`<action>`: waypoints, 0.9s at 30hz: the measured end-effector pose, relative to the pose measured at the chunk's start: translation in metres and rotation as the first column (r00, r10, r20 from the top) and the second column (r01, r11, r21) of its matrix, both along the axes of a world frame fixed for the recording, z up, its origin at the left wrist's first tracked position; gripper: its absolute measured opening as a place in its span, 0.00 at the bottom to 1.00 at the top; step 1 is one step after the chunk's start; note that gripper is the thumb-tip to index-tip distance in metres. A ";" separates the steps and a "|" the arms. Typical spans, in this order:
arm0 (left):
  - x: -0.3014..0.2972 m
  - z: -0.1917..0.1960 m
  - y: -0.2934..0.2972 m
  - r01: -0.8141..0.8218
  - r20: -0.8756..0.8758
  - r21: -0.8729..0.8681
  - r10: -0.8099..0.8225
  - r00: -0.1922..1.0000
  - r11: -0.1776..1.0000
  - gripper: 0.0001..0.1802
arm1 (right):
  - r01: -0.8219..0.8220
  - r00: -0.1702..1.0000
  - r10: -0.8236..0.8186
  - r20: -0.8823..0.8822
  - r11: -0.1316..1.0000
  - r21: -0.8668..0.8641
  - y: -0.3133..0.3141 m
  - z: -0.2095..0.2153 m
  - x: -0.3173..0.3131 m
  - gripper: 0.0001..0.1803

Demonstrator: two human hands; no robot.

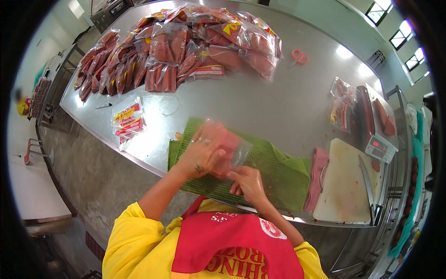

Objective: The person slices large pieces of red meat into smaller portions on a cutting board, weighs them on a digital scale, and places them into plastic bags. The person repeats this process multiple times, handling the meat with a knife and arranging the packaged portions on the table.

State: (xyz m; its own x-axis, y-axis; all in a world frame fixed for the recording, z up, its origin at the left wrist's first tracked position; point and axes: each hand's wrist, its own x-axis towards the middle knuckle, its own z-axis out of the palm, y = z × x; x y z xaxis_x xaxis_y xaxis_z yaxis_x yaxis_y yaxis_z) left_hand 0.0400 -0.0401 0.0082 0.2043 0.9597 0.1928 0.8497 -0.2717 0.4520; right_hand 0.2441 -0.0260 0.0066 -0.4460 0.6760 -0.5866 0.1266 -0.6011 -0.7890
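Over a folded green cloth (283, 172), I hold a clear plastic bag (239, 151) with pinkish-red meat (228, 140) in it. My left hand (203, 152) is wrapped round its left side, fingers somewhat blurred. At the bag's lower right edge, my right hand (248, 183) is closed, thumb and fingers pinching the plastic. Part of the bag hides behind my left hand.
A big heap of filled meat packs (186, 46) covers the far left of the steel table (278, 107). Flat printed bags (128, 122), a marker (103, 106) and red-handled scissors (298, 57) lie about. Rightward are a pink cloth (317, 179), cutting board (341, 186), knife (367, 181) and scale (381, 149).
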 end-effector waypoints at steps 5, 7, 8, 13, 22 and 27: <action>0.042 -0.004 -0.016 0.054 -0.041 -0.048 -0.056 0.998 0.997 0.38 | 0.036 0.999 -0.036 0.008 0.988 -0.147 0.001 -0.018 -0.007 0.07; 0.051 0.001 -0.030 0.055 0.048 -0.012 -0.054 0.997 0.998 0.41 | 0.107 0.991 -0.120 -0.051 0.972 -0.209 0.002 -0.018 -0.006 0.06; 0.058 0.006 -0.038 0.052 0.088 0.017 -0.053 0.995 0.999 0.43 | 0.170 0.980 -0.187 -0.065 0.963 -0.211 0.002 -0.027 -0.007 0.06; 0.078 -0.012 -0.073 -0.132 0.145 0.004 0.130 0.981 0.991 0.49 | 0.126 0.985 -0.145 -0.090 0.974 -0.189 -0.001 -0.014 -0.019 0.07; 0.065 -0.001 -0.102 -0.425 0.082 0.010 0.423 0.902 0.905 0.37 | -0.489 0.867 0.305 0.394 0.674 0.554 0.005 0.002 -0.029 0.08; 0.063 0.008 -0.107 -0.543 0.090 -0.091 0.550 0.831 0.835 0.19 | -0.511 0.842 0.318 0.435 0.217 0.832 0.012 -0.035 -0.018 0.11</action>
State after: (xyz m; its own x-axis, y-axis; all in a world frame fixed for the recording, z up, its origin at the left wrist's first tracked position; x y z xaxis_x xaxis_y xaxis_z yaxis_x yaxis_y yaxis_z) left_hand 0.1030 -0.1470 0.0159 -0.3753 0.9188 0.1225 0.7968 0.2523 0.5491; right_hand 0.2259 -0.0144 -0.0286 -0.8211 0.5462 0.1655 0.2799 0.6381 -0.7173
